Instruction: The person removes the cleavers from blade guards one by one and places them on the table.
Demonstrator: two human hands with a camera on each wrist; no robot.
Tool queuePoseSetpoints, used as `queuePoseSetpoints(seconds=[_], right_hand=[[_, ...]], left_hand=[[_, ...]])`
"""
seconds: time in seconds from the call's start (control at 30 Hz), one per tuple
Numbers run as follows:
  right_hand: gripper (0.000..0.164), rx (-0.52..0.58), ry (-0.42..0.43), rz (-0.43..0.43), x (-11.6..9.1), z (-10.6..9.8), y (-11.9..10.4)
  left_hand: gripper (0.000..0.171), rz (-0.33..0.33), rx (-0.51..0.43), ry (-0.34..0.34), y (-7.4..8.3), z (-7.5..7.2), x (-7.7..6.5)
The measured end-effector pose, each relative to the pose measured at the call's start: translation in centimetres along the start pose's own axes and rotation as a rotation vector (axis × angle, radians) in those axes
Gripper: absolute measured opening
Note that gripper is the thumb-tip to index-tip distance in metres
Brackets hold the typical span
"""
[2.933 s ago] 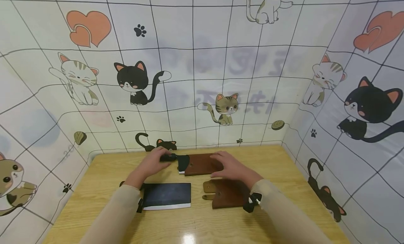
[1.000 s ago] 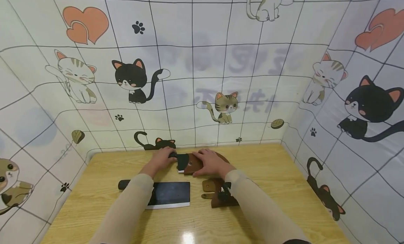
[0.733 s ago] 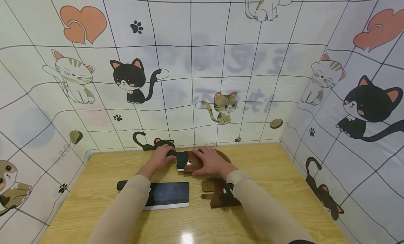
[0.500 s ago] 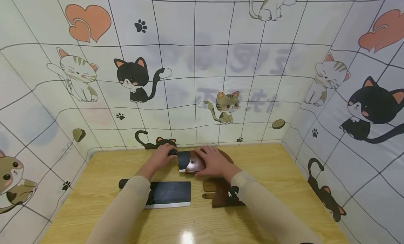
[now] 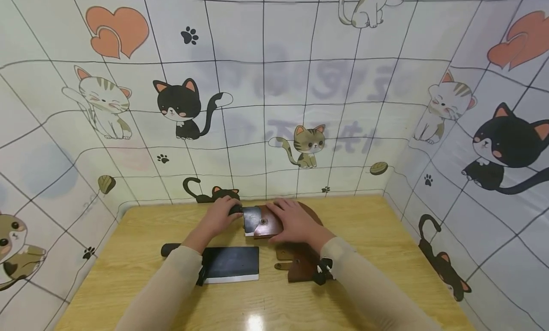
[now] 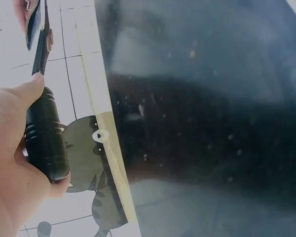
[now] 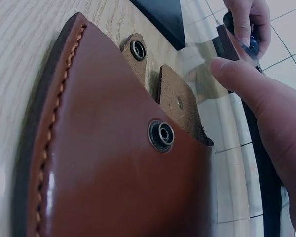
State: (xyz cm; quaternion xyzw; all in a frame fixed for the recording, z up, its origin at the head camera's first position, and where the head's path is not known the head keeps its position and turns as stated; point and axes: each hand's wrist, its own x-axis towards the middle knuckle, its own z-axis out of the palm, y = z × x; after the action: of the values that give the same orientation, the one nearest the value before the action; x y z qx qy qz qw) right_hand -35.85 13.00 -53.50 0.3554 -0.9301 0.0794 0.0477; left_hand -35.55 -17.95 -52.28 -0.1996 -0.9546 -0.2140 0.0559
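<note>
At the back of the table, my left hand (image 5: 218, 216) grips the black handle (image 6: 47, 136) of a cleaver (image 5: 251, 219). Most of its dark blade sits inside a brown leather sheath (image 5: 267, 227), with only the part by the handle showing. My right hand (image 5: 297, 225) holds that sheath, its fingers over the top and the thumb at the near edge. The blade and sheath catch the light, tilted. Closer to me lies a second cleaver (image 5: 233, 262), bare, its handle to the left. Right of it, partly under my right wrist, lies a second brown sheath (image 7: 113, 148).
The wooden table (image 5: 257, 302) ends at a cloth wall (image 5: 266, 93) printed with cats and grid lines. Similar cloth walls stand on the left and right. Two open straps (image 7: 177, 98) stick out from the second sheath.
My left hand has closed round the handle, and my right hand has moved left onto the sheath. Cleaver and sheath have tilted and shifted slightly right. The second cleaver stays in place.
</note>
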Motion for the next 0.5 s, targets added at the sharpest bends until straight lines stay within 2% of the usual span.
queuePoseSetpoints(seconds=[0.17, 0.5], right_hand=[[0.123, 0.002, 0.030, -0.006, -0.5, -0.5, 0.1], [0.124, 0.004, 0.099, 0.000, -1.8, -1.7, -0.6]], left_hand=[[0.039, -0.005, -0.005, 0.008, 0.4, -0.1, -0.2], [0.039, 0.044, 0.001, 0.072, 1.7, -1.1, -0.8]])
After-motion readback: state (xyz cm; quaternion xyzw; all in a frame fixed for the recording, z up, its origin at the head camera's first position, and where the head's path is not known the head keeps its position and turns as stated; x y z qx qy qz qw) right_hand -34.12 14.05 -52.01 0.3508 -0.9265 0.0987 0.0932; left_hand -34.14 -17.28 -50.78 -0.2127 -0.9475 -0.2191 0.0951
